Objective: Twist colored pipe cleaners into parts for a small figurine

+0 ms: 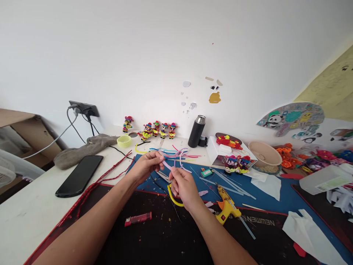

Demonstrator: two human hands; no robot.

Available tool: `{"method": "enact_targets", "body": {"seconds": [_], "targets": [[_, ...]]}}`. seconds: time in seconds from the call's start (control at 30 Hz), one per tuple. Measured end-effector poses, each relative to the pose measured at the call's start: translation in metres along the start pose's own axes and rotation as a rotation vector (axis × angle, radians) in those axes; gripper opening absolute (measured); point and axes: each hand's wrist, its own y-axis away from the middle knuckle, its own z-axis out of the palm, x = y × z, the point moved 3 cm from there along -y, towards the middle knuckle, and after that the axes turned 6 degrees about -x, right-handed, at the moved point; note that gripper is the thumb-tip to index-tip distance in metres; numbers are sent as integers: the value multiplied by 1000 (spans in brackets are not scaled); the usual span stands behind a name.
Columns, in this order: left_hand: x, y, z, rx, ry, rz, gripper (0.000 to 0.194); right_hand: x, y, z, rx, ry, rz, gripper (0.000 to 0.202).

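1. Head view, state: the left grip (150,164) and the right grip (184,186) are both closed in fingertip pinches on one slim lilac strip (167,165).
2. Head view, handling: best, I judge, to steady the strip with one pinch and shape it with the other, pressing lightly (soft stuff like this probably creases easily).
3. Head view, position: the strip spans the small gap between both grips, raised above the desk (35,217); whether the curled lilac piece (181,156) behind belongs to it, I cannot tell.
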Motion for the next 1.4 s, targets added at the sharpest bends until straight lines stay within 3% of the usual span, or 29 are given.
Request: {"method": "enact_targets", "body": {"seconds": [0.67, 0.93, 1.4], "targets": [[-2, 1, 7, 8, -42, -16, 49, 0, 0, -1, 7, -31, -49, 51], [-2, 1, 8, -3, -160, 89, 49, -1, 1, 0, 0, -5, -35, 51], [-1, 2, 11, -26, -270, 120, 51, -1, -2, -2, 86, -95, -18, 46]]}}
